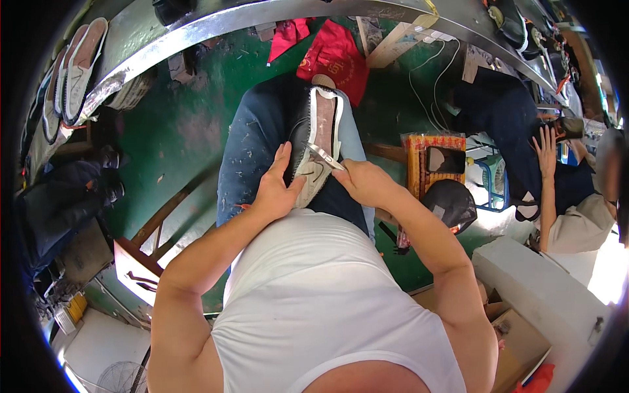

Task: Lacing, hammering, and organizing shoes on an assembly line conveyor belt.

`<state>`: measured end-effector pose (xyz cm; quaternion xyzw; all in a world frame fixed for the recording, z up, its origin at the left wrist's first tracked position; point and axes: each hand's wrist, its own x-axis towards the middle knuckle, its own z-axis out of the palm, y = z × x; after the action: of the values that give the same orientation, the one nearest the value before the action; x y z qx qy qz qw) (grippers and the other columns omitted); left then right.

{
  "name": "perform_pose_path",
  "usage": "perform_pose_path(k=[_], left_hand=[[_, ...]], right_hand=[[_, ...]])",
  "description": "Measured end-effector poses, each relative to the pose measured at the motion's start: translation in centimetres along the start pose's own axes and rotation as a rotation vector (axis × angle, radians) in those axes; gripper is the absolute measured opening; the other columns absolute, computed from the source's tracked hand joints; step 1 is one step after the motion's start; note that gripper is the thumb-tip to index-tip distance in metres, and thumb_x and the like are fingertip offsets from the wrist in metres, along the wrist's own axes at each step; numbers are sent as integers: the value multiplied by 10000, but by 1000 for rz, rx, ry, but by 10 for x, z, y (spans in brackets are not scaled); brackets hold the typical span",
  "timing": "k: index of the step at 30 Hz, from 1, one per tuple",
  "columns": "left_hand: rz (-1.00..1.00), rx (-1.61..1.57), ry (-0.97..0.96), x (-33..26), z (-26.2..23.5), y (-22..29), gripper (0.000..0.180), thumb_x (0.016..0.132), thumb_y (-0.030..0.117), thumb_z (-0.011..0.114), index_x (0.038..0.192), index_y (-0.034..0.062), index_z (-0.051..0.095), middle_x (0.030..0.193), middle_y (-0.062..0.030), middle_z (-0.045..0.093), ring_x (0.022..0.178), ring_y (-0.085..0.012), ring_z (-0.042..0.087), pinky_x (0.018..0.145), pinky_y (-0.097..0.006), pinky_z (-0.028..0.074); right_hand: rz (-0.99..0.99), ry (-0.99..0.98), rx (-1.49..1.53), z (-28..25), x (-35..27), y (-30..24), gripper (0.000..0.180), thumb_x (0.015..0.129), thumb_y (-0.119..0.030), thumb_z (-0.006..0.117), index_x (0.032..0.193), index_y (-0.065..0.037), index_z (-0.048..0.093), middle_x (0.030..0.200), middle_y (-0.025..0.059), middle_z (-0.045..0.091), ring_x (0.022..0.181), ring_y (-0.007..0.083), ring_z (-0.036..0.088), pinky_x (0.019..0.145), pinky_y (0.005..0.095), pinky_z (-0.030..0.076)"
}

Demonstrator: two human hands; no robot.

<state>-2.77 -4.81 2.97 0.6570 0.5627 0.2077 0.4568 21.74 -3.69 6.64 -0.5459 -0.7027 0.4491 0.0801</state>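
Across my lap lies an unfinished black shoe (324, 118) with its underside up, showing a brown insole area and a pale rim. My left hand (278, 188) grips its side near the end closest to me, thumb on the underside and fingers along the black upper. In my right hand (364, 183) is a slim silver metal tool (322, 156), tilted over the underside of the shoe. Its exact kind is hard to make out. Dark curved marks or strands show on the pale part beside the tool's tip.
Ahead runs a metal-edged bench (216, 33) with several shoe parts (84, 59) at left. Red cloth (337, 59) lies on the green floor. To my right are a phone (445, 160), a black cap-like item (449, 202) and a co-worker's hand (545, 152). A wooden stool leg (171, 208) stands at left.
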Motion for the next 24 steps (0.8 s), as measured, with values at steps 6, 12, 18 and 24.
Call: perform_pose_path(k=[6, 12, 18, 24], left_hand=[[-281, 212, -415, 15, -39, 41, 1110, 743, 184, 764, 1570, 132, 25, 1274, -301, 574, 1156, -427, 591, 1002, -392, 457], [137, 174, -109, 19, -135, 110, 804, 694, -17, 751, 1404, 38, 377, 1190, -237, 645, 1052, -299, 669, 905, -348, 524], [171, -303, -210, 96, -130, 145, 701, 663, -16, 832, 1284, -7, 506, 997, -96, 674, 903, -150, 649, 782, -285, 537], [249, -388, -24, 84, -1, 2, 590, 844, 295, 755, 1318, 4, 559, 968, -77, 673, 858, -209, 641, 781, -317, 521]], right_hand=[[259, 9, 428, 21, -19, 30, 426, 1025, -406, 453, 1048, -1, 579, 834, 141, 653, 727, 239, 648, 672, 356, 492], [303, 216, 994, 25, -33, 55, 461, 1054, -410, 399, 1165, 15, 539, 929, 86, 615, 767, 165, 609, 693, 293, 502], [238, 206, 868, 17, -36, 44, 230, 999, -204, 538, 1098, 2, 568, 873, 44, 614, 718, 124, 602, 643, 268, 470], [317, 92, 632, 2, -43, 24, 251, 947, -162, 598, 1136, -1, 558, 851, 94, 617, 774, 184, 614, 701, 333, 481]])
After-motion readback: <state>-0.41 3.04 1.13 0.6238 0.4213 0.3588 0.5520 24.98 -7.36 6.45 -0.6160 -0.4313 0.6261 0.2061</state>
